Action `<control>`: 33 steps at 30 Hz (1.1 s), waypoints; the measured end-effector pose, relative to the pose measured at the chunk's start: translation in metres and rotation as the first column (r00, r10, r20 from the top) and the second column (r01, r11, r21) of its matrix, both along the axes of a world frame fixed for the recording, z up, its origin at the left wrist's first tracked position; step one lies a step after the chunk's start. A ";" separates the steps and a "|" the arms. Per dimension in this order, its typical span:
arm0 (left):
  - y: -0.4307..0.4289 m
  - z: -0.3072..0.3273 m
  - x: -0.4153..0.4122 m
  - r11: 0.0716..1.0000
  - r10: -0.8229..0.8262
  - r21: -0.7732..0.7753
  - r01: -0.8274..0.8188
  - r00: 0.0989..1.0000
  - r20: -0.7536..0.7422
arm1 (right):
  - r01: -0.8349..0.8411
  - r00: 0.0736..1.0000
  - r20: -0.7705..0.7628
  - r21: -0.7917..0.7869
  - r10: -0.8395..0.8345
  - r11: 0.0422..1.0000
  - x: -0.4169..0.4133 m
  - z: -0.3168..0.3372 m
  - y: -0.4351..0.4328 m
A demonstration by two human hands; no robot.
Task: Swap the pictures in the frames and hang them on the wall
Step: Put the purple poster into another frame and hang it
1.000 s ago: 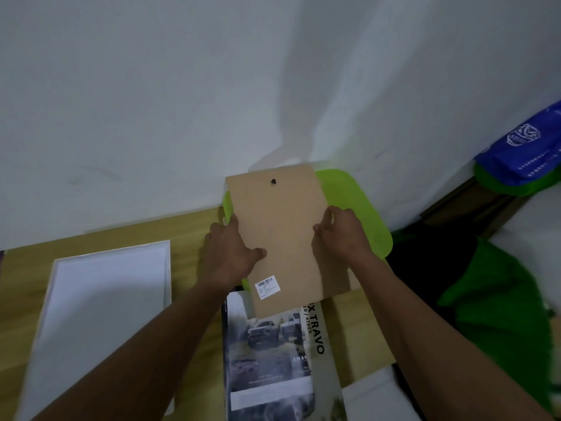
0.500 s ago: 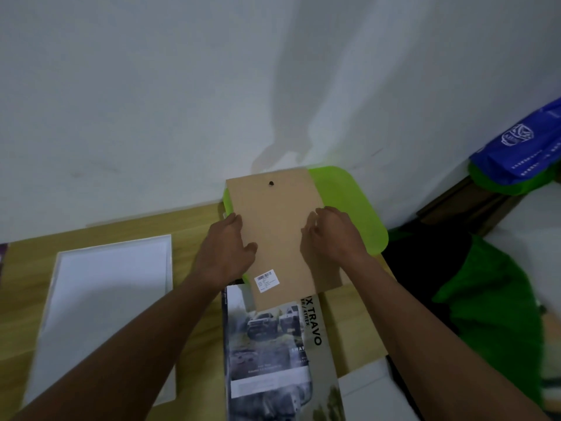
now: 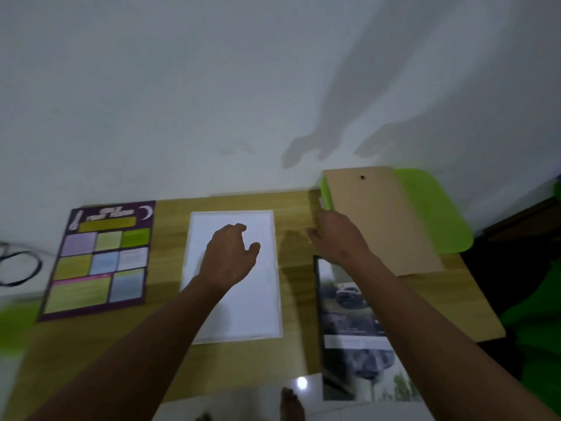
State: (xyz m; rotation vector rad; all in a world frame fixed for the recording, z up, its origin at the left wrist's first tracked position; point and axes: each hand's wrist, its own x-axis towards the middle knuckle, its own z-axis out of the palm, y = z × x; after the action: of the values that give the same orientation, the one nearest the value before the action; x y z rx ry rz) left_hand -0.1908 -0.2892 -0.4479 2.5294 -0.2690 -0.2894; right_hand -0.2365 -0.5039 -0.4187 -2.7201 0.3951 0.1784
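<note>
Head view: both hands' grips empty, left hand above white frame, right hand beside backing board

Both forearms reach forward, bare. The left hand hovers palm down, fingers loosely curled; the right hand likewise, empty.

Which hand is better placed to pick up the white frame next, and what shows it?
Left. The left hand hovers directly over the white frame, fingers spread and empty. The right hand is off to the side, at the edge of the brown backing board.
</note>
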 end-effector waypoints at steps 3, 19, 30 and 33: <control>0.053 -0.018 -0.001 0.998 0.050 0.048 -0.049 0.998 -0.033 | -0.025 0.994 -0.102 0.030 0.028 0.999 -0.001 -0.026 0.053; 0.140 -0.087 -0.031 0.988 0.107 0.130 -0.088 0.984 -0.145 | 0.158 0.966 -0.203 -0.039 -0.162 0.987 -0.026 -0.108 0.153; 0.136 -0.087 -0.034 0.972 0.185 0.166 -0.168 0.979 -0.088 | 0.269 0.955 0.081 0.169 -0.286 0.948 -0.025 -0.115 0.157; 0.137 -0.088 -0.036 0.968 0.213 0.158 -0.196 0.973 -0.094 | 0.285 0.934 0.150 0.234 -0.324 0.930 -0.021 -0.110 0.155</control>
State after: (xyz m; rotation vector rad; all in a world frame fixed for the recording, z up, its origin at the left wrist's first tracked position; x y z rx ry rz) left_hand -0.2264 -0.1523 -0.5356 2.6490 0.0602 -0.3776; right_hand -0.2573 -0.3490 -0.5290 -2.4044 0.6966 -0.1148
